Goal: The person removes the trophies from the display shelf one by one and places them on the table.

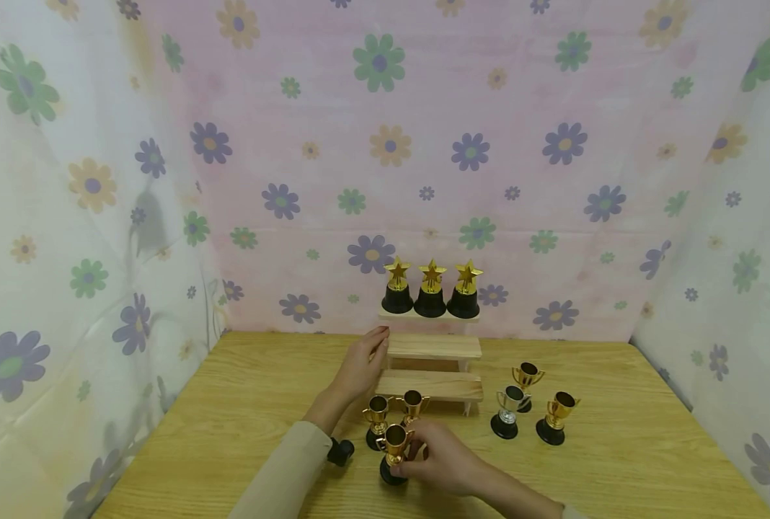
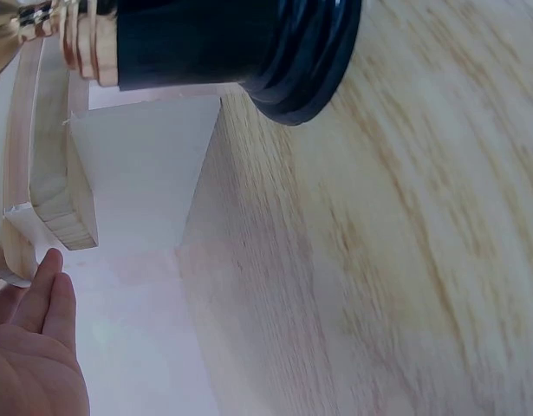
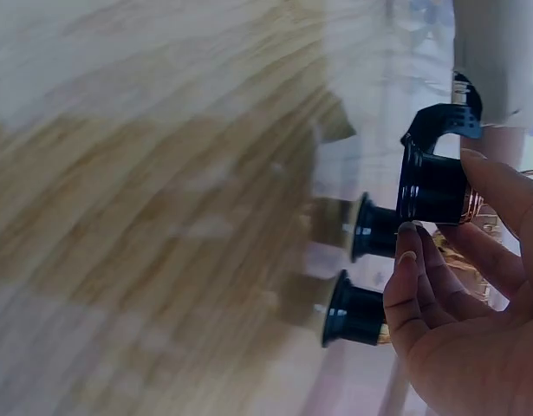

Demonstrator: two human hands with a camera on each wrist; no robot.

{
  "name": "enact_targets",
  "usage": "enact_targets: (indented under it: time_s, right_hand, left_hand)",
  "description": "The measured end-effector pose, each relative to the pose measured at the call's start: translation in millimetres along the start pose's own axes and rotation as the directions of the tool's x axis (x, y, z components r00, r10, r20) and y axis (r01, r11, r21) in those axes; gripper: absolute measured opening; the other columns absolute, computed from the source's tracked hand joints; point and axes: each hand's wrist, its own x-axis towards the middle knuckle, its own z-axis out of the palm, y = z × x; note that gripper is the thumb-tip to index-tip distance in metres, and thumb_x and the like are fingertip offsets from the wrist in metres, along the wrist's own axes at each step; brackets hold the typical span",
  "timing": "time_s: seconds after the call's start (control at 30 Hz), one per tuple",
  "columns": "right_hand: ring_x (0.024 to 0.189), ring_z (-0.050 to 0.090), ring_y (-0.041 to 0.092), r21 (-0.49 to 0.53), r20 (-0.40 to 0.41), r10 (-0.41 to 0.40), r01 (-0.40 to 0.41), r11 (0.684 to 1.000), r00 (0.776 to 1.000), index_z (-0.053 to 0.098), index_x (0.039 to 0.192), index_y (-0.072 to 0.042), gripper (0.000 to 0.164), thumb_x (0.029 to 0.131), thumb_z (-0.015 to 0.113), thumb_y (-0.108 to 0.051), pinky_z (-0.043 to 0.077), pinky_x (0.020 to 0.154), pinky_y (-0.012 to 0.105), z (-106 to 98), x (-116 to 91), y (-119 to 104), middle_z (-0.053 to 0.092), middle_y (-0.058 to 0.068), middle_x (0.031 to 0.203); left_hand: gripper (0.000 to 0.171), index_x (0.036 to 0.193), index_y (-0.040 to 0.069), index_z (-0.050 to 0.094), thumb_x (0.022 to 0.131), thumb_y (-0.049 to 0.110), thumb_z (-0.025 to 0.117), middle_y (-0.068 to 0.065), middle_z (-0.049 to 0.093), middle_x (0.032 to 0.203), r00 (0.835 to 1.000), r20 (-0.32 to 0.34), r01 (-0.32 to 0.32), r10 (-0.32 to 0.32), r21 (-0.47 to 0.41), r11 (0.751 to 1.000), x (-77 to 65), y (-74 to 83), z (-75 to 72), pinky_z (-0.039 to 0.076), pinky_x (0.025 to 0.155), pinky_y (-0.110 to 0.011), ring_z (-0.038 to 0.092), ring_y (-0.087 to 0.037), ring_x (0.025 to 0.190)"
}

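My right hand [image 1: 446, 458] pinches a small gold trophy cup [image 1: 394, 440] by its black base [image 3: 435, 186], near the front of the table. Just behind it, two more gold trophy cups [image 1: 376, 412] [image 1: 412, 405] stand upright. My left hand [image 1: 361, 364] is at the left side of a wooden stepped stand [image 1: 430, 384], fingertips right at the middle step's edge. Its fingers look fairly straight in the left wrist view, beside the ends of the steps [image 2: 62, 199]. The black base of a trophy cup [image 2: 205, 43] crosses the top of that view.
Three black-based gold star trophies [image 1: 432, 288] stand in a row on the stand's top step. Right of the stand are a silver cup [image 1: 508, 412] and two gold cups [image 1: 528, 376] [image 1: 556, 417]. Flower-patterned cloth [image 1: 424, 180] encloses the wooden table [image 1: 625, 411] at the back and sides.
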Motion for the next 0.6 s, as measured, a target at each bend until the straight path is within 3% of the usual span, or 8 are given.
enact_targets:
  time_s: [0.2, 0.6]
  right_hand:
    - [0.072, 0.061, 0.003, 0.051, 0.022, 0.017, -0.018, 0.999, 1.0, 0.07, 0.085, -0.014, 0.014, 0.087, 0.083, -0.018, 0.053, 0.062, 0.018, 3.3, 1.9, 6.8, 0.066, -0.005, 0.083]
    - [0.072, 0.062, 0.003, 0.085, 0.051, 0.07, -0.074, 0.994, 0.996, 0.072, 0.091, -0.011, 0.012, 0.087, 0.083, -0.015, 0.053, 0.064, 0.019, 9.3, 4.4, 20.0, 0.067, -0.006, 0.085]
  left_hand:
    - [0.043, 0.141, -0.015, 0.052, 0.111, 0.015, 0.045, -0.028, 0.048, 0.151, 1.0, 0.006, 0.0, 0.0, 0.008, 1.0, 0.4, -0.7, 0.1, 0.049, 0.108, -0.047, 0.047, -0.041, 0.14]
    - [0.042, 0.14, -0.014, 0.053, 0.111, 0.015, 0.045, -0.028, 0.048, 0.15, 1.0, -0.005, 0.001, -0.001, -0.003, 1.0, 0.7, -2.6, 1.4, 0.049, 0.108, -0.046, 0.046, -0.041, 0.14]
